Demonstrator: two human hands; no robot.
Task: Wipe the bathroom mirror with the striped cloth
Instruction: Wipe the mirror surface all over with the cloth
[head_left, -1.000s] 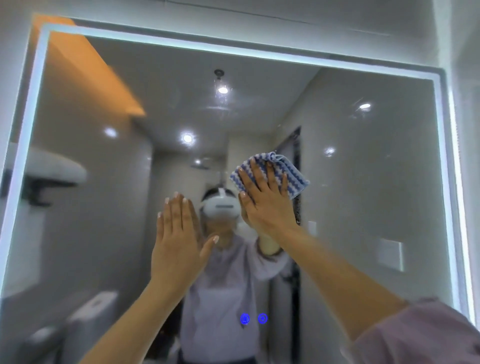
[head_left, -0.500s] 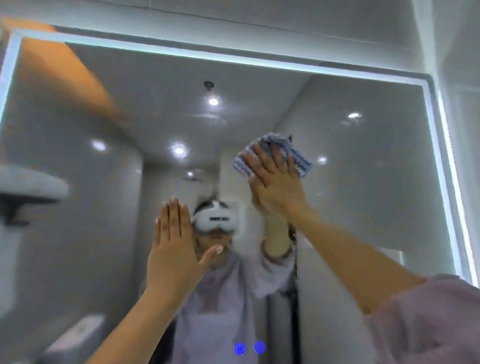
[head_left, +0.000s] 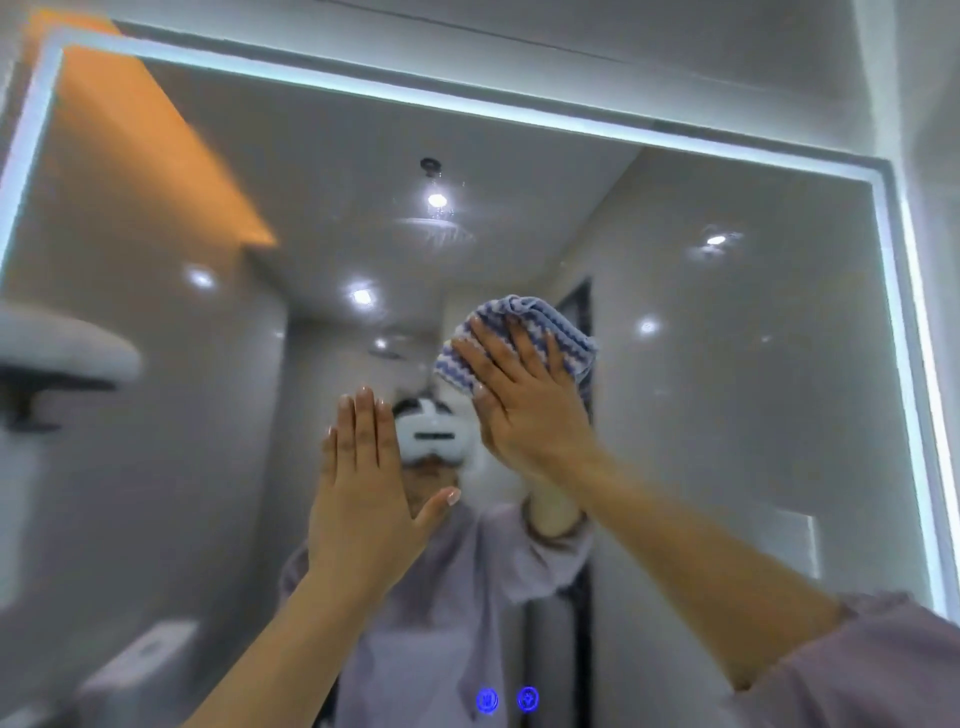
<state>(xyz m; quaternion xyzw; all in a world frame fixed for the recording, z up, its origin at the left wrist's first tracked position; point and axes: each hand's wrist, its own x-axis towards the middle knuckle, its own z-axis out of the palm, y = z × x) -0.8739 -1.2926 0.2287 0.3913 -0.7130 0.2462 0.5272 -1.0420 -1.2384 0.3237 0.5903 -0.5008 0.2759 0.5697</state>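
The striped cloth (head_left: 511, 340), blue and white and bunched, was pressed flat against the mirror (head_left: 753, 389) a little right of the glass's middle, at about one o'clock from the left hand. The right hand (head_left: 524, 410) lay spread over it, fingers splayed and pinning it to the glass rather than closing round it. The left hand (head_left: 363, 499) stood flat with fingers together and thumb out, holding nothing; whether it touched the glass could not be told. The wiping itself appeared to be in hand, with the upper centre under the cloth. The next stroke would seem to call for steady palm pressure while sweeping toward unwiped glass at three o'clock or up at twelve. Counted: one cloth, one mirror with a lit border (head_left: 467, 106), two hands, two small blue glowing icons (head_left: 508, 699) at six o'clock.
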